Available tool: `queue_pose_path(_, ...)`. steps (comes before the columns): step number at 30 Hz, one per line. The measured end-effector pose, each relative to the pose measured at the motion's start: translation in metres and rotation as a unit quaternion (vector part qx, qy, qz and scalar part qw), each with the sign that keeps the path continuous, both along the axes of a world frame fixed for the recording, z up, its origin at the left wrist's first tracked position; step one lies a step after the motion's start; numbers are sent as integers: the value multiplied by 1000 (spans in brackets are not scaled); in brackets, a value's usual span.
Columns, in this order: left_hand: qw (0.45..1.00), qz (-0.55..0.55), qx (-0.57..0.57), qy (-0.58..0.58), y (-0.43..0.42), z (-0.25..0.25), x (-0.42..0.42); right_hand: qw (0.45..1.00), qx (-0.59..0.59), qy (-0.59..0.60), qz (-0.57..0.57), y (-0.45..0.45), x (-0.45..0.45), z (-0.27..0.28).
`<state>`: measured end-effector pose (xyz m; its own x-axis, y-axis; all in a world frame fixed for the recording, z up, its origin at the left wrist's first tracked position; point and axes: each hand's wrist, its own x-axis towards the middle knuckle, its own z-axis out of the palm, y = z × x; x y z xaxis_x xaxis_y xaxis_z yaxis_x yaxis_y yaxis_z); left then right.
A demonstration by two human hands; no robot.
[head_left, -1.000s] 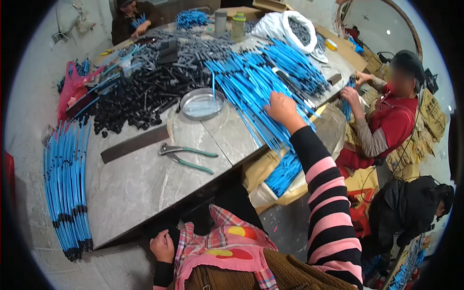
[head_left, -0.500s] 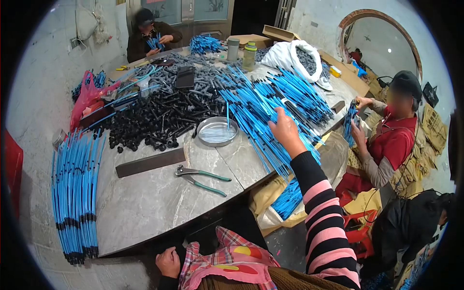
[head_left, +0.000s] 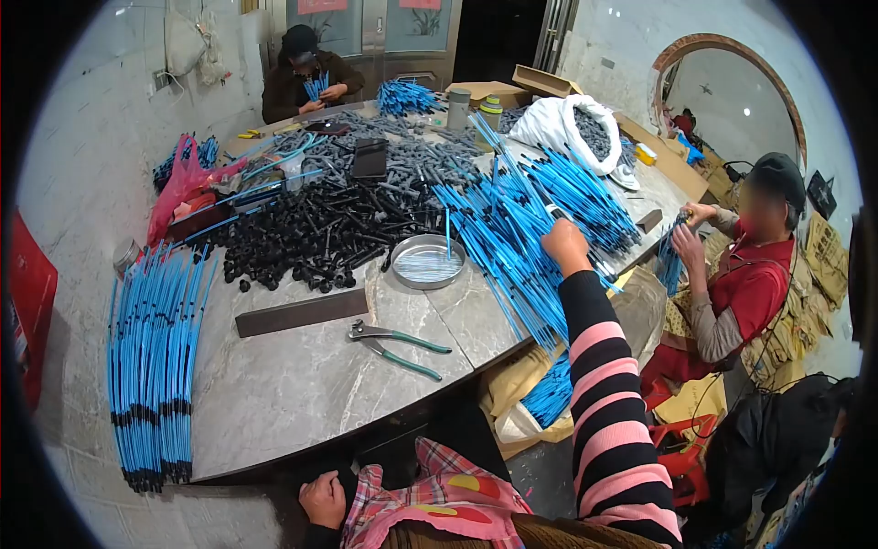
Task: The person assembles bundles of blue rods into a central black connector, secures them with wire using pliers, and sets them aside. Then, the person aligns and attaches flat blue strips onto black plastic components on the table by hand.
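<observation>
One dish (head_left: 428, 283) holds pale strips (head_left: 426, 267), one sack (head_left: 541, 126) grey pieces (head_left: 593, 135); right fingers (head_left: 555, 241) at blue rods (head_left: 506, 247), pinch unclear

Slender blue rods (head_left: 498, 252) with dark tips lie heaped aslant on the counter (head_left: 293, 393), some overhanging its edge.

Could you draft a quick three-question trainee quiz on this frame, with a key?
1. True or false: the green-handled metal pliers lie on the grey marbled tabletop.
2. Which of the wearer's hands is at the slender blue rods with black fittings?
3. Which lies nearest the long dark rectangular bar? (a) the open white sack; (b) the pliers; (c) the pink plastic bag.

Key: 1. True. 2. The right hand. 3. (b).
</observation>
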<state>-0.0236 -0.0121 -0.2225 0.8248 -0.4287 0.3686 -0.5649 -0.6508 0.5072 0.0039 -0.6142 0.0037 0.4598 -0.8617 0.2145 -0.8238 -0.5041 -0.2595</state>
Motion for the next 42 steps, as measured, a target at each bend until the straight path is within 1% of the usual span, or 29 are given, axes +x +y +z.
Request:
queue_pose_path(3,1000,-5,0,4,0,0,0,999,16,42,-19,6,0,5)
queue_pose_path(8,999,5,32,40,3,2,-1,999,14,46,-24,0,2,1)
queue_pose_path(11,999,5,35,40,2,2,-1,995,-85,43,1,-2,0,-3)
queue_pose_path(12,999,5,34,39,2,2,-1,995,-85,43,1,-3,1,-3)
queue_pose_path(15,999,2,31,38,1,3,-1,991,-123,-43,28,-5,1,-5)
queue_pose_path(20,1000,-5,0,-2,0,1,0,993,-102,-49,41,0,4,15)
queue_pose_path(23,1000,-3,12,10,0,1,-1,989,-85,-90,85,12,-3,36)
queue_pose_path(24,1000,-3,13,11,1,1,-1,989,-84,-90,85,13,-4,42)
queue_pose_path(27,1000,-5,5,-1,-1,2,-1,979,-110,-147,84,11,-2,67)
queue_pose_path(28,1000,-5,6,0,0,1,-1,980,-110,-146,84,12,-1,76)
queue_pose_path(30,1000,-4,9,8,0,0,0,942,-156,-250,160,17,-2,96)
queue_pose_path(31,1000,-4,11,12,0,0,0,943,-156,-249,159,31,-6,106)
queue_pose_path(32,1000,-5,12,13,-1,0,0,915,-75,-346,196,52,-11,118)
queue_pose_path(33,1000,-4,11,9,-1,-1,0,870,7,-437,229,75,-13,126)
queue_pose_path(34,1000,-3,11,4,-2,0,0,809,89,-520,259,93,-12,126)
queue_pose_path(36,1000,0,9,-2,-1,0,-1,746,108,-595,279,117,-5,101)
queue_pose_path(38,1000,3,6,3,0,-2,-1,734,145,-612,256,134,8,48)
queue_pose_path(40,1000,8,5,3,0,-2,-1,757,213,-567,246,147,18,-4)
queue_pose_path(42,1000,-11,3,2,2,-1,-1,755,235,-547,275,143,27,-42)
